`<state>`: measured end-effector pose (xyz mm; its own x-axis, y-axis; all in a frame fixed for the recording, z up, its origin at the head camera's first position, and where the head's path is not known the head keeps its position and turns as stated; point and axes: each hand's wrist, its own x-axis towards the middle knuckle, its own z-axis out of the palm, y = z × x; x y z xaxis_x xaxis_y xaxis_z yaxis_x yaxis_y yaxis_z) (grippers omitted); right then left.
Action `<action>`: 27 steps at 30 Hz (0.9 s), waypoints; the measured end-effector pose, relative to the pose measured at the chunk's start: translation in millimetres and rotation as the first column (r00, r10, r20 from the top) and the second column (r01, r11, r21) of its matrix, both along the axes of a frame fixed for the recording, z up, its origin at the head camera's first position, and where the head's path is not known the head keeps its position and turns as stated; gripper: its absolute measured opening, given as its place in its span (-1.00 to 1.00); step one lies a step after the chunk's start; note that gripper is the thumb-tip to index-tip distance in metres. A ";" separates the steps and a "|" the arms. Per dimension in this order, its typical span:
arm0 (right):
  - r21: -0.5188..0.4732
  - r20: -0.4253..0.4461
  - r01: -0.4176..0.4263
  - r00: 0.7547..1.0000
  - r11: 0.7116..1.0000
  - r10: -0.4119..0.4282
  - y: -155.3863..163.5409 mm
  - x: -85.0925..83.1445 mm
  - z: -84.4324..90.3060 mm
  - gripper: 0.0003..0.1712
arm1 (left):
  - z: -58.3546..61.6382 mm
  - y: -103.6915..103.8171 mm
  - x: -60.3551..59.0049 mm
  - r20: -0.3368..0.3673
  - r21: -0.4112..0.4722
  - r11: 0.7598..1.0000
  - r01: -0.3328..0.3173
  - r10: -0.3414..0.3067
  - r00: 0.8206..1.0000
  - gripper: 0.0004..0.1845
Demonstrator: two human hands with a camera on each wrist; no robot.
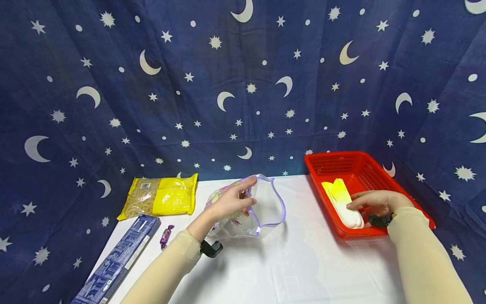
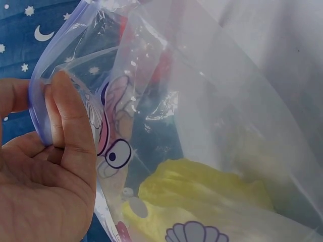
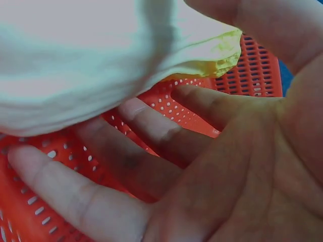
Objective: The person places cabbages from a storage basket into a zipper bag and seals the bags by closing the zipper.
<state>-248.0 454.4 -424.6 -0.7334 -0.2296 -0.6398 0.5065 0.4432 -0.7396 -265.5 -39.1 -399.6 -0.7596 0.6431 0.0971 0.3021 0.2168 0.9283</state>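
Cabbage (image 1: 343, 202), a pale yellow-and-white Chinese-leaf piece that looked like a soft toy or foam model, lay lengthwise on the floor of the red basket (image 1: 379, 169) at the right end of the white table (image 1: 303, 261). The right hand (image 1: 373, 202) rested on its near end, fingers spread fairly wide and slipped beneath it against the perforated basket floor, as the right wrist view showed; the grasp was not closed round it, so I recorded that hand as loosely extended rather than clamped.

The left hand (image 1: 231, 202) pinched the purple-edged rim of the clear zip bag (image 1: 262, 207), thumb and forefinger narrow on the seal strip, holding the mouth agape toward the basket. The bag stood near the table's middle, well apart from the basket.

On handling: the cabbage appeared light and yielding, with frilled leaf edges that would crumple under pressure. It was best taken from below at the thicker white base, palm supporting. Whether its surface was slick could not be judged from the blurred wrist view. The bag film was thin, limp and likely slippery; the stiffer seal strip was the sound place to grip.

Also noted at the left end: a yellow pasta packet (image 1: 161, 196), a long blue box (image 1: 117, 257) and a wrapped sweet (image 1: 166, 235). A starred blue cloth (image 1: 228, 84) hung behind.
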 end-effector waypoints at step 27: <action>0.142 -0.017 -0.019 1.000 0.990 0.022 -14.3 -5.3 2.6 0.16 | -1.0 2.3 0.6 0.001 -0.005 1.000 -0.019 0.019 1.000 -0.22</action>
<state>-253.3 440.1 -422.0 -0.7414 -0.1525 -0.6535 0.4832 0.5543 -0.6776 -264.8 -36.7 -400.6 -0.7717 0.6291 0.0935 0.2972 0.2268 0.9275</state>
